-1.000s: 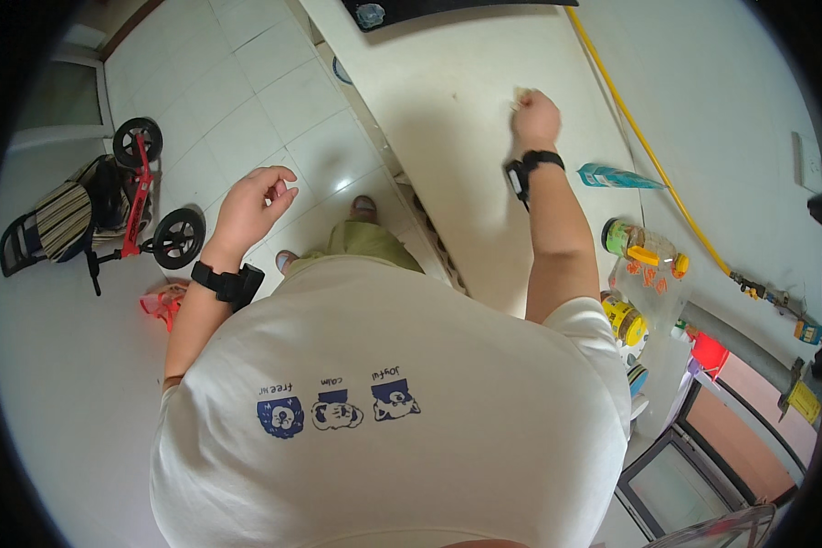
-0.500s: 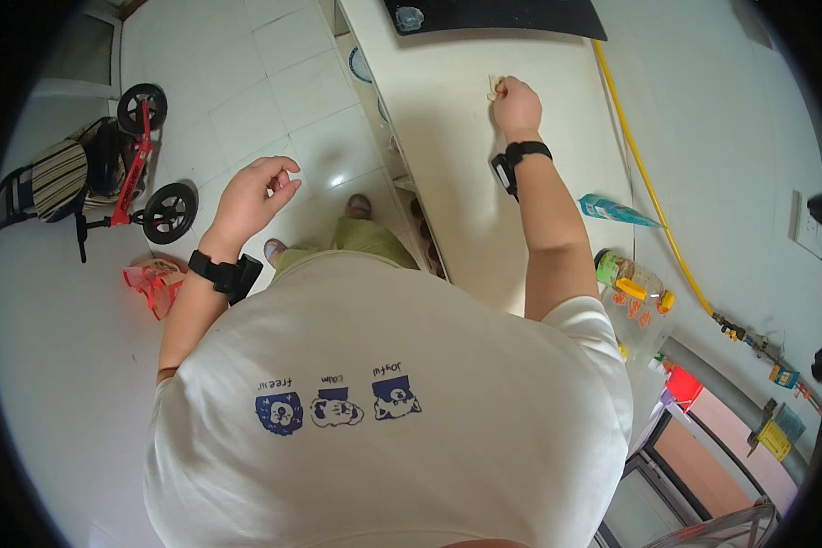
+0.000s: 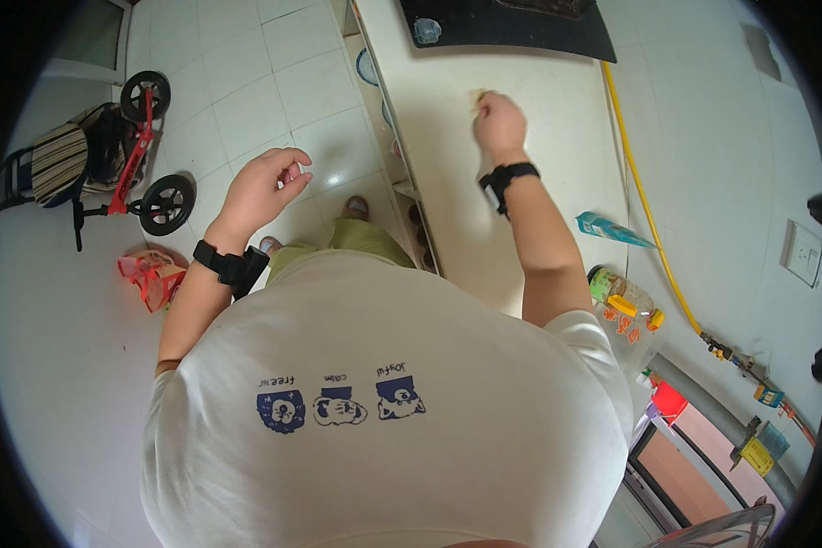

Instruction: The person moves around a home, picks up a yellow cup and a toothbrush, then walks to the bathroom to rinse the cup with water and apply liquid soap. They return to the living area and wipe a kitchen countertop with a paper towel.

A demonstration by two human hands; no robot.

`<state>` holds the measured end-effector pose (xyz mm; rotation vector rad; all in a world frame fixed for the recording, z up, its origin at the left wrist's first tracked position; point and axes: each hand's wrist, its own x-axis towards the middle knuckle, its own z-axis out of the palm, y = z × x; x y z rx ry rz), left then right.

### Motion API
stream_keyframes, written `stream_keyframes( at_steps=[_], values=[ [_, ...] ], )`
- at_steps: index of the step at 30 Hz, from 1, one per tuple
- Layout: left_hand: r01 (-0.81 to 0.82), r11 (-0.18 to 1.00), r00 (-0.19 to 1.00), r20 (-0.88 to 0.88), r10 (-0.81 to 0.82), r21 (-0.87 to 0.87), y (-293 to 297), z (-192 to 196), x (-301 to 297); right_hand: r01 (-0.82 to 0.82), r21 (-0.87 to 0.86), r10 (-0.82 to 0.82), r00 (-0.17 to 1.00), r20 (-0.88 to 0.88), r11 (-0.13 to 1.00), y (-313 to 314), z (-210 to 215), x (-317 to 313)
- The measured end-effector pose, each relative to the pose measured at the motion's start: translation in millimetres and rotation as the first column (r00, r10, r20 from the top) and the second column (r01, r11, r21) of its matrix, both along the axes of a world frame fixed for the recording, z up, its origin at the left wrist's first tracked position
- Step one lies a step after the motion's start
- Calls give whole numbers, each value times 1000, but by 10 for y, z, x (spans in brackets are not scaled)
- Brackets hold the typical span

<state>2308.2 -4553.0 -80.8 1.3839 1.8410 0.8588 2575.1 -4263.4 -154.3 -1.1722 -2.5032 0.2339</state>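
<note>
Scrap [image 3: 477, 94]: small, pale, lies on surface [image 3: 557, 183], under my right hand [image 3: 500, 123], grip closed on it. Left hand [image 3: 263, 187] pinches a white bit. Step, as I judge: wiping; next needs steady pressure.

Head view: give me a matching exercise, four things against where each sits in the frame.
Things:
1. Right hand
2. Left hand
3. Balance bike
4. Yellow hose

Places:
A. Over the floor tiles, curled around a small white thing
B. Along the wall, right of the counter
C. On the floor, far left
D. Over the cream counter, fist closed by a small pale scrap

Pairs: 1-D, 2-A, 3-C, 4-B
</note>
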Motion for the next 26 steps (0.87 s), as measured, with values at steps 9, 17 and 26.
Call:
stream_keyframes(
  at_steps=[9,17,26],
  values=[
    [4,997,1000,-28,-6,-73,78,-37,-96,268,-69,-256,956,147,961,421,143,211],
    [52,988,998,-33,-57,-144,171,-14,-45,-128,-180,136,990,30,975,-265,-125,-232],
    [-8,983,999,-36,1,-185,84,17,-87,298,-52,-290,950,118,953,942,-83,128]
  ],
)
